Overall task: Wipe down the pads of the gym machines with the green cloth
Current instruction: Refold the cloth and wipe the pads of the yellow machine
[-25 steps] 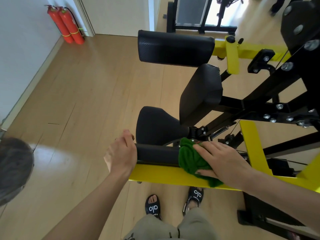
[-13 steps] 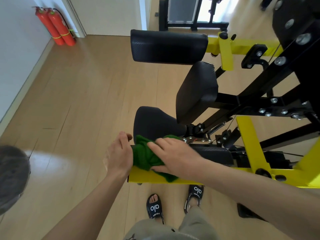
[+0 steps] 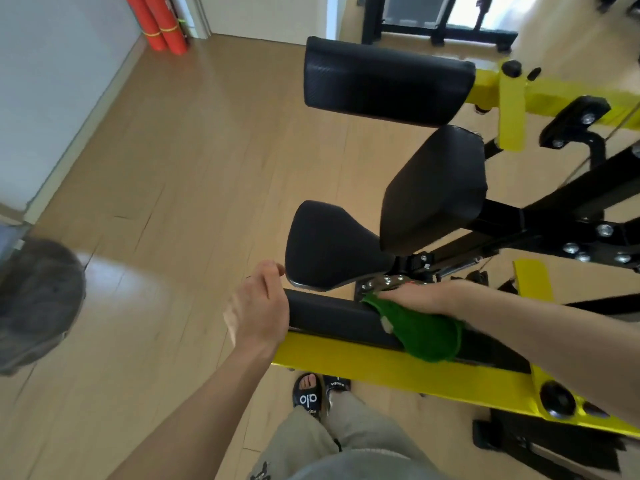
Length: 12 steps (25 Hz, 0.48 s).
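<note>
A long black roller pad point(image 3: 332, 318) lies along a yellow machine bar point(image 3: 381, 367) in front of me. My left hand point(image 3: 258, 311) grips the pad's left end. My right hand point(image 3: 420, 296) presses the green cloth point(image 3: 422, 332) onto the pad further right, the cloth draping over the pad's near side. Beyond it stand a black seat pad point(image 3: 329, 247), a tilted back pad point(image 3: 436, 188) and a wide upper pad point(image 3: 384, 83).
The black and yellow machine frame point(image 3: 571, 216) fills the right side. Two red fire extinguishers point(image 3: 162, 26) stand by the wall at the far left. A wooden floor point(image 3: 173, 168) stretches to the left. My sandalled feet point(image 3: 311, 396) stand under the yellow bar.
My right hand has slid the green cloth from the pad's left end, near my left hand, to the right along the pad. My left hand has stayed on the pad's end.
</note>
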Motion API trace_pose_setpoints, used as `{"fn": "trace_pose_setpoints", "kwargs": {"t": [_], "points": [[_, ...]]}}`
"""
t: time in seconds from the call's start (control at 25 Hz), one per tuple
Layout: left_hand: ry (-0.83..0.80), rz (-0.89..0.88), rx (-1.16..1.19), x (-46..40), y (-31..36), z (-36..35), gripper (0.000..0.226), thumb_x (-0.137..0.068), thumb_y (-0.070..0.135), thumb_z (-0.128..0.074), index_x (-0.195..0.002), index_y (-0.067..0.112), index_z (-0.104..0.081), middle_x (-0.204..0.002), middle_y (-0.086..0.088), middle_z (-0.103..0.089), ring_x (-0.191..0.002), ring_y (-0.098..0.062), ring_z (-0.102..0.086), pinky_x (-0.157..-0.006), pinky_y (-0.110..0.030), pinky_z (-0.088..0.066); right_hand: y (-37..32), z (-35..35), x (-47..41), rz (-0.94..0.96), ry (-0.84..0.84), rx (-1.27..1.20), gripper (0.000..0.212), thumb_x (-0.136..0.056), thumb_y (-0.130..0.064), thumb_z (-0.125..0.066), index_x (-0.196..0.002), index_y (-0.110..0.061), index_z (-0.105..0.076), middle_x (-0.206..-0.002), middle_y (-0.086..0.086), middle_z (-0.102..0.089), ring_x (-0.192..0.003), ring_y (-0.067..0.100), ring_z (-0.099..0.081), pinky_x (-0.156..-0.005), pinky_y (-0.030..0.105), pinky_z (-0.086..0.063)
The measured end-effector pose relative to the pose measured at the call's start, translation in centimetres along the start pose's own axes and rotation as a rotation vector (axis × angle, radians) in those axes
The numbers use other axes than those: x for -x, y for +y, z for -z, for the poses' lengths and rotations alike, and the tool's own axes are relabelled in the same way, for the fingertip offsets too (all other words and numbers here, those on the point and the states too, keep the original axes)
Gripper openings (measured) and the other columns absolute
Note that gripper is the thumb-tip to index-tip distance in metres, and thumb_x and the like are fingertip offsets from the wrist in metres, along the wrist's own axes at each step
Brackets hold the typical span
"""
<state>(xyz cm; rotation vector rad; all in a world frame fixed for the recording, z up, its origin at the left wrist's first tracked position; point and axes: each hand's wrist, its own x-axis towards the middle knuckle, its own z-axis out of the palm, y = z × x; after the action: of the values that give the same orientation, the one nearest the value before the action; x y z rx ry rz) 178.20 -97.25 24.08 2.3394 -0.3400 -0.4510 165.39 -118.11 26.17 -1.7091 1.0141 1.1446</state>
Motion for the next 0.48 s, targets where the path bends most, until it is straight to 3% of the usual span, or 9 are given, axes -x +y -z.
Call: {"fn": "trace_pose_setpoints", "kwargs": {"t": [0.12,0.24,0.36,0.48], "points": [[0.048,0.037,0.033,-0.2,0.1,-0.1,0.05,-0.106,0.041,-0.022,-0.113,0.031,-0.07,-0.11,0.006,-0.074,-0.097,-0.017,-0.065,-0.083,-0.038,-0.052,-7.1,-1.9,-3.8,0.168,-0.183,-0.072,0.058,-0.101,-0.059,-0.034,-0.124,-0.012,-0.059,-0.117,0.011,-0.064,-0.103,0.023,-0.064,-0.095,0.032,-0.047],[0.078,0.05,0.088,-0.2,0.1,-0.4,0.054,-0.104,0.047,-0.02,-0.132,0.032,-0.063,-0.128,0.011,-0.068,-0.114,-0.008,-0.06,-0.096,-0.032,-0.047,-12.1,-3.2,-3.0,0.293,-0.328,-0.173,0.039,-0.11,-0.034,-0.027,-0.087,-0.012,-0.051,-0.08,0.008,-0.054,-0.072,0.011,-0.054,-0.067,0.013,-0.046],[0.097,0.059,0.099,-0.2,0.2,-0.5,0.056,-0.102,0.049,-0.019,-0.139,0.032,-0.058,-0.135,0.011,-0.065,-0.12,-0.007,-0.057,-0.098,-0.029,-0.043,-11.7,-3.0,-1.7,0.479,-0.39,-0.194,0.031,-0.109,-0.033,-0.028,-0.096,-0.017,-0.051,-0.082,0.003,-0.054,-0.074,0.01,-0.053,-0.088,0.027,-0.042],[0.091,0.074,0.108,-0.2,0.3,-0.3,0.057,-0.101,0.052,-0.017,-0.136,0.036,-0.059,-0.133,0.012,-0.067,-0.122,-0.011,-0.06,-0.097,-0.031,-0.045,-7.6,-2.8,-0.5,0.63,-0.237,-0.124,0.037,-0.107,-0.045,-0.034,-0.117,-0.02,-0.059,-0.097,0.0,-0.066,-0.087,0.014,-0.063,-0.093,0.039,-0.048]]}}
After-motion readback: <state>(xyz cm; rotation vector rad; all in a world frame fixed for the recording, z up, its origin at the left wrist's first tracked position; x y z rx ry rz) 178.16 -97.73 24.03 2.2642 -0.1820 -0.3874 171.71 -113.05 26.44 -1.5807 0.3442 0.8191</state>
